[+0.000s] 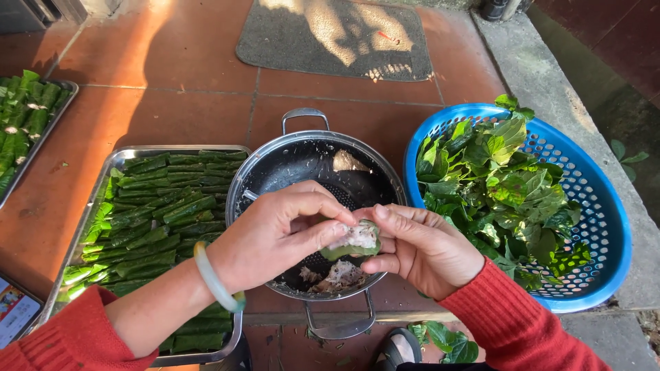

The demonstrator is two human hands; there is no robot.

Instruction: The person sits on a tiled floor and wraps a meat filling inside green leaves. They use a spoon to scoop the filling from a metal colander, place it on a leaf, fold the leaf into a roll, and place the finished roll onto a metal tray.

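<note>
My left hand (278, 233) and my right hand (419, 247) meet over a metal colander (275, 172), both pinching one green leaf with pale minced filling (356, 240) on it. The leaf is partly folded between my fingers. A pale green bangle (213, 278) circles my left wrist. More of the minced filling (337, 276) lies at the bottom of the colander, just under my hands.
A metal tray (124, 159) of several rolled green leaves lies to the left, with a second such tray (63, 93) at the far left. A blue plastic basket (598, 206) of loose leaves stands right. A grey mat (337, 38) lies beyond, a phone (15, 310) at the lower left.
</note>
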